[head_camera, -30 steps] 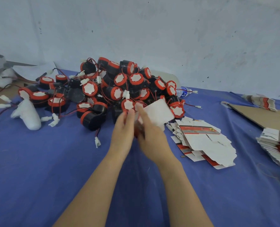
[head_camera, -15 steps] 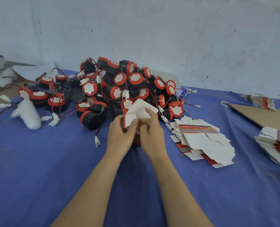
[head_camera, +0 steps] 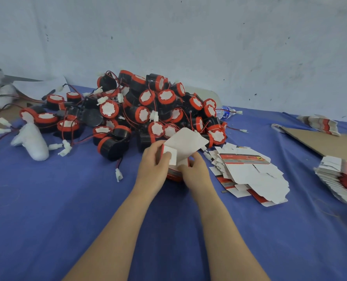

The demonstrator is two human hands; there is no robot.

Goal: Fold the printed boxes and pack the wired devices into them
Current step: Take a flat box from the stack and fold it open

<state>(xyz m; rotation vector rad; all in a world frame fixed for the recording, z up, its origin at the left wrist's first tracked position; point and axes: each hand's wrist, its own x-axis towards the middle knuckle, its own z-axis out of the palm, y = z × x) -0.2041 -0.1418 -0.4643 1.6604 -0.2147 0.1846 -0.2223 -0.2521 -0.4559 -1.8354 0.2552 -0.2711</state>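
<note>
A half-formed printed box (head_camera: 185, 142), white inside and red outside, is held just in front of the device heap. My left hand (head_camera: 153, 165) grips its left wall, thumb pressing a small white flap inward. My right hand (head_camera: 196, 173) holds its right side, fingers curled on the edge. The large lid flap stands open, tilted up to the right. Behind lies a big pile of black round wired devices (head_camera: 148, 110) with red rims, white faces and red-black leads. Flat box blanks (head_camera: 249, 173) are fanned out right of my hands.
A second stack of flat blanks (head_camera: 343, 179) lies at the right edge, beside a brown cardboard sheet (head_camera: 322, 142). White foam pieces (head_camera: 33, 142) and loose white connectors lie at the left. A water bottle (head_camera: 223, 112) rests behind the pile. Blue cloth (head_camera: 67, 209) covers the table.
The flat blank has been opened into a box shape. My hands shifted from pulling it apart to holding its walls, and a side flap is now folded in under my left thumb.
</note>
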